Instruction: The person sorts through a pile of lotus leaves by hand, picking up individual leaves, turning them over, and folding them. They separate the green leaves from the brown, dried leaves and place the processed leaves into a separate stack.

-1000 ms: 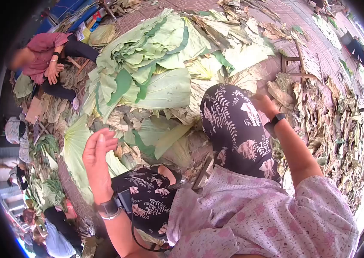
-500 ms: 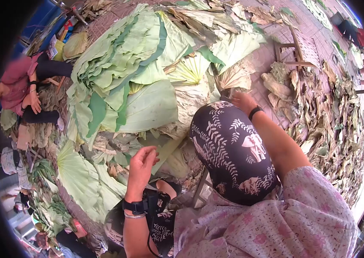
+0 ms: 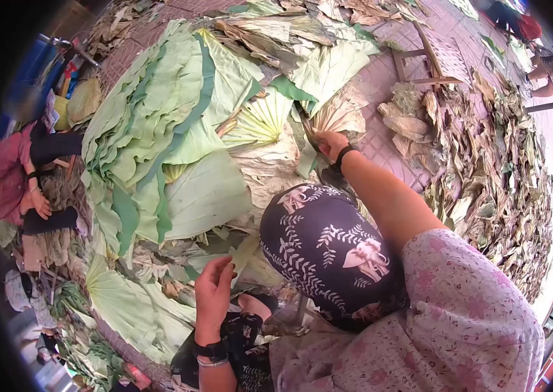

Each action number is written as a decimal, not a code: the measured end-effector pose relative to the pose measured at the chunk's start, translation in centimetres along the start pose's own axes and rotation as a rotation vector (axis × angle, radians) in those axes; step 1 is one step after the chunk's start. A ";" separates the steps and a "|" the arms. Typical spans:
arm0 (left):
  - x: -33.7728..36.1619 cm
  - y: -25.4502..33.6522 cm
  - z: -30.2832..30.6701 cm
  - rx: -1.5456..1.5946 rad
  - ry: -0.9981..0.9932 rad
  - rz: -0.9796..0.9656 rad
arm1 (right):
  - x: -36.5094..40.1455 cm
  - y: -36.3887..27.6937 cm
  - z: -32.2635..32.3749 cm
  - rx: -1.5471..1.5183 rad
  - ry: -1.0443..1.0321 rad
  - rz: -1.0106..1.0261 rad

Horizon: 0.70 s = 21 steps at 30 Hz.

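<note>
My left hand (image 3: 214, 295) is raised beside my left knee, its fingers loosely curved and apart with nothing between them. Farther forward, my right hand (image 3: 331, 144) is closed on the dark edge of a dry leaf (image 3: 312, 134), beside a fan-shaped dried leaf (image 3: 338, 112). A thick stack of large green leaves (image 3: 149, 117) lies ahead on the left. One broad pale leaf (image 3: 208, 189) hangs from its near side. Between my hands is my knee in dark patterned cloth (image 3: 322, 251).
A low woven stool (image 3: 443, 59) stands at the back right, above a wide spread of dry leaves (image 3: 485, 196). At the far left sits a person in a red top (image 3: 12, 173). More green leaves (image 3: 136, 307) lie near my left hand.
My right hand has reached forward and left among the leaves, and its fingers have closed on a leaf edge. My left hand has moved slightly down. The view has shifted a little.
</note>
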<state>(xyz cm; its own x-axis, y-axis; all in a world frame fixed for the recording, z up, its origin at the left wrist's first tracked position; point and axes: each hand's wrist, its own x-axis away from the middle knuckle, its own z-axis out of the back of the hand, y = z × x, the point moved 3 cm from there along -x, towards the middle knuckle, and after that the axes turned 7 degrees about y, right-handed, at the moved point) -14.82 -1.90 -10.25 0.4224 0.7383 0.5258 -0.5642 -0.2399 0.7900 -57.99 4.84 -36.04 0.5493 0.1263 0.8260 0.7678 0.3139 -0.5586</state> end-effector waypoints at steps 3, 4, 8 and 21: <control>-0.2 0.1 -0.3 0.011 -0.003 -0.029 | -5.2 1.4 0.8 0.128 -0.084 0.183; -0.2 0.1 -0.3 0.016 0.004 -0.032 | -5.0 1.4 0.9 0.136 -0.140 0.206; -0.5 -1.1 -0.4 -0.040 0.036 -0.074 | -2.9 -0.3 -0.5 0.230 -0.197 0.236; 0.1 0.7 -0.3 -0.173 0.041 -0.125 | -3.8 -3.0 7.8 0.400 -0.345 0.488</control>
<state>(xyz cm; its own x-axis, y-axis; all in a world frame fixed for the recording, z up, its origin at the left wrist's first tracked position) -15.41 -1.79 -9.78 0.4691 0.7816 0.4111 -0.6244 -0.0358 0.7803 -64.99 10.76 -36.90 0.6127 0.6099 0.5026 0.2453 0.4577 -0.8546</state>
